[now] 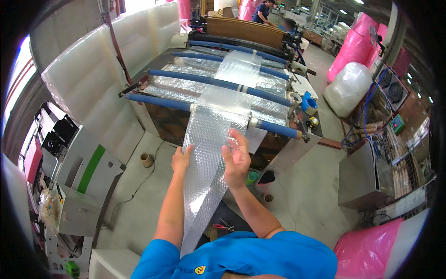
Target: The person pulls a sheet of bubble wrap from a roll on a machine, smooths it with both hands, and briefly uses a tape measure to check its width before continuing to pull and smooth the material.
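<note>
White glare fills the opening (17, 67) at far left, and ceiling lamps (343, 24) shine at upper right. Silvery highlights dot the bubble-wrap strip (204, 139). Fisheye distortion bows straight edges toward the black-cornered rim.

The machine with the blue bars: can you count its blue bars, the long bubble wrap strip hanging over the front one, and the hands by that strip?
Blue bars: 4
Bubble wrap strip: 1
Hands, one left hand and one right hand: 2
Total: 7
</note>
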A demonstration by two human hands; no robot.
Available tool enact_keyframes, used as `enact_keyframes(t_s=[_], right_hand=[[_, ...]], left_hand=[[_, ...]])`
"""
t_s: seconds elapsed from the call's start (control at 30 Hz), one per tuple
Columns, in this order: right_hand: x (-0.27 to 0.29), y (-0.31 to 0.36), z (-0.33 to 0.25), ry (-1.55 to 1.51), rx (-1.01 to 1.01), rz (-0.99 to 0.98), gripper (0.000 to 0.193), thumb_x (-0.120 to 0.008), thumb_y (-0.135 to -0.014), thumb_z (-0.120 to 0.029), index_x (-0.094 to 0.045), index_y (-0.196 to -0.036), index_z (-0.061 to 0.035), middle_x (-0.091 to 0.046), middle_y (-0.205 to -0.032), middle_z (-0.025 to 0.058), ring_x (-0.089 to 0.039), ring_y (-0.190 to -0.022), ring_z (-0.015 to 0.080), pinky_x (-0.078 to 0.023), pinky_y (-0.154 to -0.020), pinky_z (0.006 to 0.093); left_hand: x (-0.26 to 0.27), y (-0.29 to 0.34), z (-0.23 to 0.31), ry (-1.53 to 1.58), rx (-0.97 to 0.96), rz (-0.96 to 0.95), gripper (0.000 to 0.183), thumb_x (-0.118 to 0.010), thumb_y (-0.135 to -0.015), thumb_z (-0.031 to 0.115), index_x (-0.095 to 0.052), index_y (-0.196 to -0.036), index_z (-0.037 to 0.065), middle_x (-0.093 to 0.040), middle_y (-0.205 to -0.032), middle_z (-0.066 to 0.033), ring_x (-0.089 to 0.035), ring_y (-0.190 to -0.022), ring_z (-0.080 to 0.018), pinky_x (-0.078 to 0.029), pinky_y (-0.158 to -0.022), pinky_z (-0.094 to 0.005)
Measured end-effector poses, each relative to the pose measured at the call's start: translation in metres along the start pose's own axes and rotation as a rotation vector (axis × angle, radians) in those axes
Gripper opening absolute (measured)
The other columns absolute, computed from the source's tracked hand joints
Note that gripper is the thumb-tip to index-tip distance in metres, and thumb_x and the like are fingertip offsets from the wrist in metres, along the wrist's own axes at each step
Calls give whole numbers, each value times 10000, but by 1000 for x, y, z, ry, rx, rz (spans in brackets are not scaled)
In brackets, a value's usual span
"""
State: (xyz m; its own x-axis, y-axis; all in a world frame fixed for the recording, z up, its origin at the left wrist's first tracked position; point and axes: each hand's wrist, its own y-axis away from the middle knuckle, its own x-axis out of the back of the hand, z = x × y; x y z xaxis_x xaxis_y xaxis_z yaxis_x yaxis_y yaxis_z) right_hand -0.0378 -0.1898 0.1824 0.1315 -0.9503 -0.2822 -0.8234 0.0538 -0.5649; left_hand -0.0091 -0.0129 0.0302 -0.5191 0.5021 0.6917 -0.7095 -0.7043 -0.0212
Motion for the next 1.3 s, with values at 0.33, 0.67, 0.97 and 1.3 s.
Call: enact_keyframes(t_s=[0.33,0.67,0.97,1.3], right_hand=[[-18,12,-242,-1276,-546,-994,390,-421,-822,-349,-509,-988,-8,-530,-976,109,-498,-923,183,-381,-792,309],[-46,27,-235,-1306,-152,-1102,370,-420,-822,-328,-541,-904,12,-551,-850,124,-532,-792,225,-415,-700,323],[-80,32,-169,-936,286,-1479,311,-460,-808,-284,-568,-839,5,-568,-749,112,-561,-711,221,-443,-655,312],[121,-130,105,1479,-1,-389,484,-540,-592,-63,-424,-1062,-36,-487,-997,165,-522,-871,290,-405,-764,390]], left_hand=[[30,35,-7,-2,-4,-9,543,-459,-728,561,-514,-914,54,-575,-859,-180,-533,-833,-348,-402,-704,-408],[39,36,-8,-6,29,-29,533,-461,-726,557,-511,-925,65,-577,-867,-175,-531,-843,-347,-397,-709,-416],[27,31,-14,-4,25,2,553,-474,-708,571,-511,-959,79,-577,-881,-172,-531,-851,-349,-403,-707,-410],[20,46,-53,168,-27,-167,577,-649,-630,453,-468,-953,10,-566,-897,-203,-546,-858,-321,-417,-730,-372]])
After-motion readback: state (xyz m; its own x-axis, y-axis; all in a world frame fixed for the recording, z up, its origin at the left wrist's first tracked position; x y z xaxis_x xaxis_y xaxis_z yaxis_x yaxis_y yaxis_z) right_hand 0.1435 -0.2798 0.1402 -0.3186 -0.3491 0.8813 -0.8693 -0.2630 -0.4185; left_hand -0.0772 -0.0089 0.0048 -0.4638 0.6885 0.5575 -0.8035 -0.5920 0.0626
